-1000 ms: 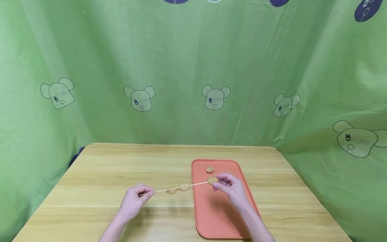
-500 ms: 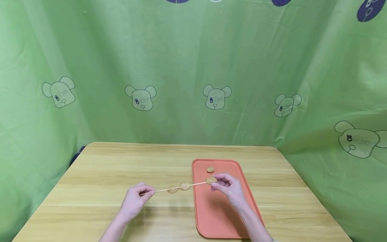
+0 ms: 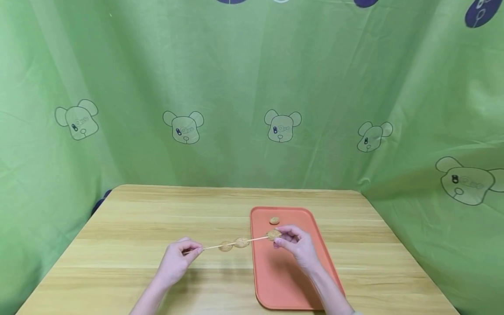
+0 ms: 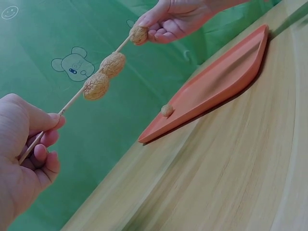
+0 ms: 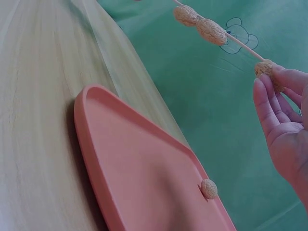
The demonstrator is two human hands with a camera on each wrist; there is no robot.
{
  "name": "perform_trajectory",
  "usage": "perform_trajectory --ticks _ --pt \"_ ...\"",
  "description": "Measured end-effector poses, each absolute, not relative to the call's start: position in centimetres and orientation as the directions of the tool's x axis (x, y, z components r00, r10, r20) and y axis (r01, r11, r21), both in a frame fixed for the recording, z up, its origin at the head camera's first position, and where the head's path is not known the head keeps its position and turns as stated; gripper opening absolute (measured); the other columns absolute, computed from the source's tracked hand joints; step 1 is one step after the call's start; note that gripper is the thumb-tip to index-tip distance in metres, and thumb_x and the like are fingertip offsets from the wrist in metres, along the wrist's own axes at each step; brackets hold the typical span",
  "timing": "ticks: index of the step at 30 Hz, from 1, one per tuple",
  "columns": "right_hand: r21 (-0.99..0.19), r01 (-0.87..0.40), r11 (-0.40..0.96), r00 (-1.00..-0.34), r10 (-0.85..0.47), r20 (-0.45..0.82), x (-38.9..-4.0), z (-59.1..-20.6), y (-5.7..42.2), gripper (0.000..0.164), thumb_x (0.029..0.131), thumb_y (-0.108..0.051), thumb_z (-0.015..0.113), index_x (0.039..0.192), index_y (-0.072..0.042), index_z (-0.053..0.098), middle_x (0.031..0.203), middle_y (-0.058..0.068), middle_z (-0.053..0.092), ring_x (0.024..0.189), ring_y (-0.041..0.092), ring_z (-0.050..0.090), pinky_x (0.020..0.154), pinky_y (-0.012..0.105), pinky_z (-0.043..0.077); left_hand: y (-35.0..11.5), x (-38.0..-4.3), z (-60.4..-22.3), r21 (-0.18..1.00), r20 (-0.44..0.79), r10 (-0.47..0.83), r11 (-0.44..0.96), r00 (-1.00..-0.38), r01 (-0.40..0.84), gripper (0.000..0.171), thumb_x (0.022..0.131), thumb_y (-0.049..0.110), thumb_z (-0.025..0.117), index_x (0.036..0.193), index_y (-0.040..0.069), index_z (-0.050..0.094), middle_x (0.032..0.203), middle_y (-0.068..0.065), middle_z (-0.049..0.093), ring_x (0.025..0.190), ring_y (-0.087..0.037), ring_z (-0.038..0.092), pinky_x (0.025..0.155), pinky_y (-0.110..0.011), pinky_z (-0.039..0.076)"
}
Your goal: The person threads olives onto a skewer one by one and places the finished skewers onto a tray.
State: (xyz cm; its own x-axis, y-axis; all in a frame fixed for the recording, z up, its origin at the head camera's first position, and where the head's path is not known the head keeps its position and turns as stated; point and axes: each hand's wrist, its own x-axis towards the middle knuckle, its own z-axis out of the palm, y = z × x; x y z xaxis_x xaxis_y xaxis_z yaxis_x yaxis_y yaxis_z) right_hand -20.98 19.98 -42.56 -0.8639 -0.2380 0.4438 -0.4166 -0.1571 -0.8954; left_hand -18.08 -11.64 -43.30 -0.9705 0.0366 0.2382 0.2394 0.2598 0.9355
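My left hand (image 3: 175,261) pinches a thin wooden skewer (image 4: 73,100) near one end, holding it nearly level above the table. Two wrinkled brown balls (image 4: 105,76), like meatballs, sit side by side at the skewer's middle. At its far end, the thumb and fingers of my right hand (image 3: 299,249) pinch a third wrinkled ball (image 5: 264,69), and the skewer's tip meets it. A bare stretch of skewer separates this ball from the middle pair. One more ball (image 3: 274,220) lies at the far end of the coral-red tray (image 3: 275,280), behind my right hand.
The tray lies lengthwise on the right half of the wood-grain table (image 3: 165,218), its raised rim running all round. My right forearm crosses above its near right corner. A green curtain (image 3: 228,87) printed with bear heads hangs behind the table and along both sides.
The ball in my right hand has shifted slightly left, closer to the middle pair. My left hand keeps its pinch on the skewer and is nearly still.
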Motion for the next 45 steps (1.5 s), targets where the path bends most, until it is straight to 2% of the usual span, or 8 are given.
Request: perform_trajectory --ticks 6,17,33,40,45 --pt "-0.884 -0.427 -0.193 -0.85 -0.25 0.465 -21.0 -42.6 19.7 0.023 0.08 0.012 0.061 0.103 0.015 0.055 0.083 0.002 0.065 0.07 0.012 0.064 0.068 0.026 0.053 -11.7 -18.2 -43.4 0.937 0.236 0.024 0.258 -0.971 0.234 0.006 0.078 -0.004 0.067 0.081 0.001 0.07 0.07 0.0 0.054 0.065 -0.009 0.048 0.061 -0.021 0.043" --pt "-0.887 -0.412 -0.209 -0.858 -0.239 0.455 -21.1 -42.6 19.1 0.03 0.081 0.012 0.06 0.104 0.024 0.047 0.087 0.005 0.066 0.073 0.013 0.065 0.067 0.028 0.054 -11.7 -18.2 -43.3 0.941 0.224 0.022 0.255 -0.974 0.222 0.007 0.079 -0.004 0.067 0.081 0.002 0.069 0.07 -0.001 0.054 0.066 -0.009 0.048 0.06 -0.021 0.042" --pt "-0.896 -0.373 -0.242 -0.876 -0.228 0.426 -21.0 -43.2 18.5 0.027 0.081 0.012 0.06 0.104 0.021 0.051 0.088 0.006 0.067 0.075 0.013 0.065 0.069 0.028 0.054 -11.5 -18.2 -43.4 0.948 0.211 0.021 0.241 -0.977 0.21 0.007 0.078 -0.005 0.067 0.081 0.001 0.069 0.069 -0.002 0.053 0.064 -0.01 0.047 0.059 -0.021 0.041" --pt "-0.917 -0.348 -0.195 -0.902 -0.197 0.384 -20.8 -43.4 18.4 0.032 0.08 0.011 0.062 0.106 0.023 0.048 0.086 0.004 0.067 0.072 0.012 0.064 0.068 0.027 0.054 -11.5 -18.2 -43.6 0.943 0.232 0.032 0.239 -0.972 0.233 0.005 0.078 -0.004 0.067 0.082 -0.001 0.069 0.069 0.0 0.052 0.063 -0.008 0.046 0.057 -0.02 0.041" --pt "-0.915 -0.308 -0.26 -0.91 -0.2 0.363 -20.7 -43.6 18.4 0.027 0.081 0.01 0.061 0.107 0.014 0.056 0.088 0.005 0.067 0.074 0.014 0.065 0.07 0.029 0.054 -11.4 -18.0 -43.3 0.943 0.234 0.038 0.233 -0.971 0.237 0.005 0.078 -0.004 0.067 0.082 -0.001 0.069 0.07 -0.001 0.054 0.063 -0.008 0.047 0.058 -0.02 0.042"
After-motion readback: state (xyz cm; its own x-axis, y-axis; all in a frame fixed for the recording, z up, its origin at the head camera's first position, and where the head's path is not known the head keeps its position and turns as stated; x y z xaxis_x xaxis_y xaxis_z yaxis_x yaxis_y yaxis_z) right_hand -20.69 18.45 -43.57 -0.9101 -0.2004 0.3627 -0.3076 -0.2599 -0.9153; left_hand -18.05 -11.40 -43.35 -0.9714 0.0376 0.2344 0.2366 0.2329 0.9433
